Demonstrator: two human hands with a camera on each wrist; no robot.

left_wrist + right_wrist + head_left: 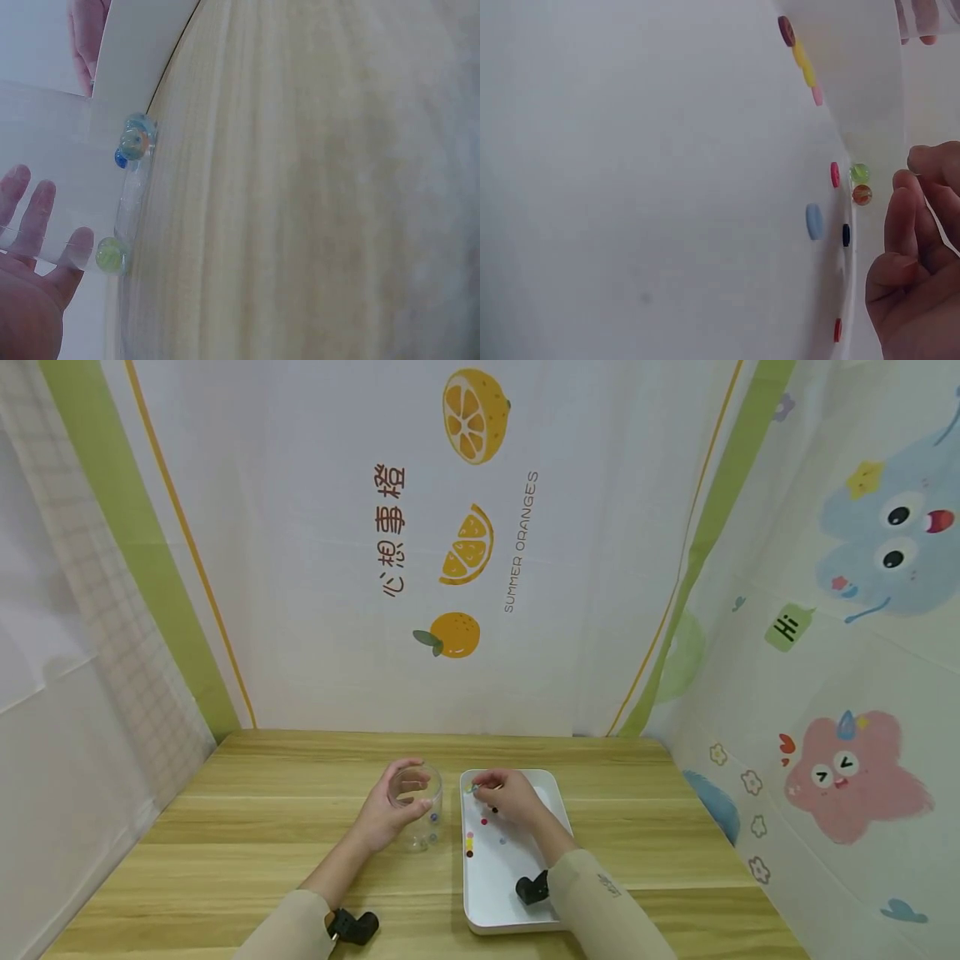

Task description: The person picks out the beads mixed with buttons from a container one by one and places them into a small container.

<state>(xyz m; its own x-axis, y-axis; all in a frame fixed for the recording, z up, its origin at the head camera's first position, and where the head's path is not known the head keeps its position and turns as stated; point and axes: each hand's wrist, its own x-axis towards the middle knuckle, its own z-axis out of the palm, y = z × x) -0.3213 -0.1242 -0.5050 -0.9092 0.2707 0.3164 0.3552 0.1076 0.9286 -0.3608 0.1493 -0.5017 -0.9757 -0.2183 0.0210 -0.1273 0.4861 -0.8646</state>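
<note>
My left hand (390,806) grips a clear plastic jar (415,842) round its side. Through the jar wall, several glass marbles show at its bottom, among them a green-swirled marble (112,255) and a blue-orange one (136,143). Above the far left part of a white tray (517,881) is my right hand (510,795), thumb and forefinger brought together. Whether a marble sits between those fingertips is not clear. Close by them in the right wrist view, a green marble (859,172) and an orange-red marble (862,195) lie side by side in the tray.
Several buttons lie in the tray: a brown button (786,31), yellow ones (804,64) and a pink one (817,94) along the left wall, plus a light blue button (814,221), a black one (846,235) and red ones (835,175). The wooden table (300,777) meets a printed curtain (337,693).
</note>
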